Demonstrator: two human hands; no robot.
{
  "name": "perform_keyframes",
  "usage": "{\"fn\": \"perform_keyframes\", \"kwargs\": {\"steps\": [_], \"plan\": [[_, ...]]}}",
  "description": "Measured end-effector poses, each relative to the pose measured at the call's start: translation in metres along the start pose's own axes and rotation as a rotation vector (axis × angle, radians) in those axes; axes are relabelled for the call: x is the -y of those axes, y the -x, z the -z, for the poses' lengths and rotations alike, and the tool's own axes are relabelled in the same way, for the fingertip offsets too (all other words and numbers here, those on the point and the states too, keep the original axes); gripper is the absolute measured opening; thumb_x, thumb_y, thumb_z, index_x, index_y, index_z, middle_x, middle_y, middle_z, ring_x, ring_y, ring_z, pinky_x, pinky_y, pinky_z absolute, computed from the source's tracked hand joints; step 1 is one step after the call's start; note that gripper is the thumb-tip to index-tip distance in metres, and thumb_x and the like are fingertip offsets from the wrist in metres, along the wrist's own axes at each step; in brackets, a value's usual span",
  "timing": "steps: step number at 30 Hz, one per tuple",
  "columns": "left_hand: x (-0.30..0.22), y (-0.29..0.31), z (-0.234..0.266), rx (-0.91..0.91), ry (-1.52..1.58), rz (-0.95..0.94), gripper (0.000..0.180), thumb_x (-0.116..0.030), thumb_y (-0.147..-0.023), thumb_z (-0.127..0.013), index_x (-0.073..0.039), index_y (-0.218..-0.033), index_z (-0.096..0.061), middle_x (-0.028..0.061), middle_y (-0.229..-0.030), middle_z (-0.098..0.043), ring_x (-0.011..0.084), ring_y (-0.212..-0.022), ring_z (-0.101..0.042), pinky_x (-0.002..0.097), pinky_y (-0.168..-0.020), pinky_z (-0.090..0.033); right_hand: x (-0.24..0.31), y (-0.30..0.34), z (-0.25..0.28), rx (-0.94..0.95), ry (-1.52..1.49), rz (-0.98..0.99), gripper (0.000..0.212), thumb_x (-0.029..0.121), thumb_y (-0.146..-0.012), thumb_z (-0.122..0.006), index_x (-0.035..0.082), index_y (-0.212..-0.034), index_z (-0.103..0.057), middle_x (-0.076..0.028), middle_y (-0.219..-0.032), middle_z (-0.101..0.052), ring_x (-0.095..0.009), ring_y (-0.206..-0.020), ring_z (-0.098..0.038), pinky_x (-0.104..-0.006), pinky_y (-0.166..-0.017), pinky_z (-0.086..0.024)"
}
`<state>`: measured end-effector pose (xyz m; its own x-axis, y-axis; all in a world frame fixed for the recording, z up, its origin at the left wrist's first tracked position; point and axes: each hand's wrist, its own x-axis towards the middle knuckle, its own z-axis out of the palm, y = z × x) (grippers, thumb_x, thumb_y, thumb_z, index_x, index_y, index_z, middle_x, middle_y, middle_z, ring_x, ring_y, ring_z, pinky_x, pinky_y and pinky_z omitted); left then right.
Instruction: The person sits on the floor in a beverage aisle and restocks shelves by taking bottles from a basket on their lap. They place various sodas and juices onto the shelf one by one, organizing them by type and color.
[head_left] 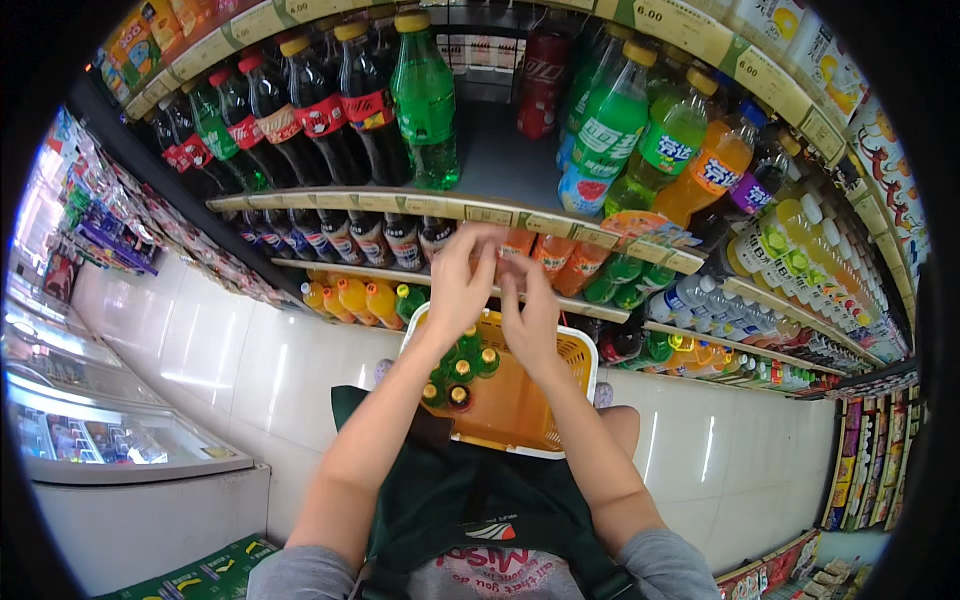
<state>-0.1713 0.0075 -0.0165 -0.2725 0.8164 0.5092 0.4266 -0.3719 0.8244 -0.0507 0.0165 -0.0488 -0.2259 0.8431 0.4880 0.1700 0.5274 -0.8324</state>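
My left hand (pixel 466 277) and my right hand (pixel 532 308) are raised close together in front of the second shelf row. The left fingers reach sideways toward the right hand, thumb apart. On the right hand, the fingers point up and are slightly bent. Both sets of fingertips are a little blurred, and I see nothing held. Below them is an orange shopping basket (pixel 515 405) with a white rim. Several green bottles (pixel 462 370) and a dark bottle (pixel 460 399) with a gold cap stand in its left part. Orange soda bottles (pixel 552 254) stand behind my hands.
The upper shelf holds cola bottles (pixel 318 108), a large green bottle (pixel 424 110), a red can (pixel 540 85) and fruit soda bottles (pixel 660 150). Yellow juice bottles (pixel 352 298) line the bottom row. A chest freezer (pixel 150 500) stands at left, snack racks (pixel 868 460) at right.
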Motion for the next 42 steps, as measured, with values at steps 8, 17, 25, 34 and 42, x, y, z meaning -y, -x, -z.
{"fn": "perform_keyframes", "kwargs": {"steps": [8, 17, 25, 34, 42], "plan": [[0.151, 0.223, 0.004, 0.157, -0.358, 0.573, 0.024, -0.002, -0.08, -0.059, 0.002, -0.102, -0.067, 0.0227, -0.093, -0.068, 0.0382, -0.088, -0.066, 0.0425, -0.079, -0.053, -0.14, 0.145, -0.038, 0.541, 0.244, -0.414, 0.019, 0.009, -0.083, -0.059, 0.005, -0.1, -0.065, -0.023, -0.096, -0.066, -0.041, -0.09, -0.063, -0.0458, -0.077, -0.051], [0.181, 0.263, -0.011, 0.645, -0.607, 0.549, 0.053, -0.005, -0.073, -0.07, -0.002, -0.122, -0.051, 0.0255, -0.112, -0.054, 0.0389, -0.104, -0.057, 0.044, -0.089, -0.05, -0.152, 0.221, -0.072, 0.879, 0.356, -0.655, 0.054, 0.021, -0.079, -0.067, 0.003, -0.127, -0.048, -0.023, -0.107, -0.065, -0.039, -0.1, -0.063, -0.0447, -0.085, -0.051], [0.118, 0.221, -0.012, 0.496, -0.443, 0.439, 0.03, -0.009, -0.067, -0.076, 0.002, -0.093, -0.066, 0.0282, -0.109, -0.054, 0.0414, -0.095, -0.062, 0.0439, -0.082, -0.054, -0.126, 0.215, -0.032, 0.622, 0.311, -0.543, 0.07, 0.031, -0.078, -0.072, 0.008, -0.137, -0.041, -0.024, -0.118, -0.06, -0.041, -0.106, -0.06, -0.0466, -0.088, -0.05], [-0.055, 0.047, 0.025, 0.219, -0.159, 0.139, 0.031, -0.015, -0.076, -0.077, 0.0, -0.102, -0.069, 0.0076, -0.08, -0.062, 0.0138, -0.071, -0.061, 0.0267, -0.066, -0.049, 0.012, 0.047, 0.037, 0.331, 0.128, -0.167, 0.069, 0.029, -0.071, -0.08, 0.003, -0.127, -0.048, -0.017, -0.098, -0.066, -0.032, -0.087, -0.068, -0.0364, -0.075, -0.053], [-0.081, -0.051, 0.051, 0.124, 0.246, 0.035, 0.03, -0.01, -0.091, -0.057, -0.002, -0.12, -0.063, 0.0089, -0.108, -0.067, 0.0122, -0.099, -0.061, 0.0261, -0.087, -0.047, 0.136, -0.086, 0.095, 0.066, 0.031, 0.191, 0.06, 0.031, -0.074, -0.079, 0.002, -0.119, -0.052, -0.015, -0.099, -0.068, -0.027, -0.091, -0.068, -0.0362, -0.08, -0.052]]}}
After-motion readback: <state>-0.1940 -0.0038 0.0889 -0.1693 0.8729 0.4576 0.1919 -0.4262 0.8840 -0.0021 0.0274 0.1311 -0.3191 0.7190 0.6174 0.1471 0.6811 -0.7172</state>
